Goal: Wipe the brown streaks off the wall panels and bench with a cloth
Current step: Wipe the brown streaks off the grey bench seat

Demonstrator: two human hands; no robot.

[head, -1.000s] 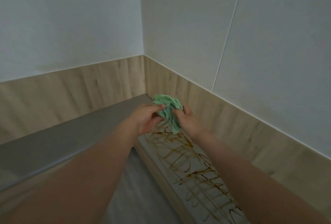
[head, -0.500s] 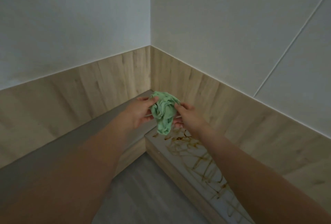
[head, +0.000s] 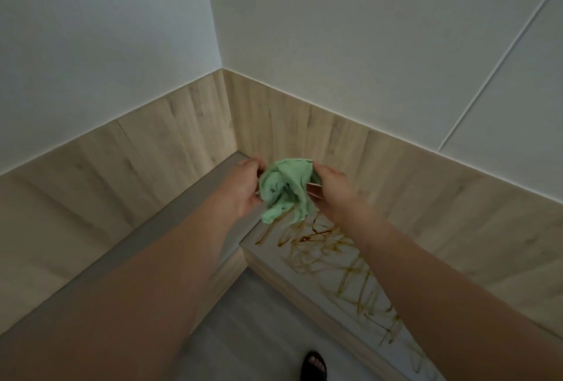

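A bunched green cloth (head: 286, 190) hangs at the centre of the frame, held in the air between 2 grips. The left grip (head: 243, 188) has its fingers curled round the cloth's left edge. The right grip (head: 333, 194) clasps the right edge with thumb on top and fingers underneath. Both bare forearms reach in from the bottom corners of the frame.

The cloth's lower folds hang just above the near-corner end of a white worktop (head: 274, 254), which runs toward the lower right. Brown streaks (head: 332, 249) cross its top in loops and zigzags, from right under the cloth down to the lower right edge.

A grey ledge (head: 195, 207) runs off to the lower left and meets the worktop at the corner. Wood-look wall panels (head: 304, 124) back both, with white wall (head: 365, 45) above. At bottom centre, a foot in a black sandal (head: 313, 365) stands on the grey floor (head: 249, 319).
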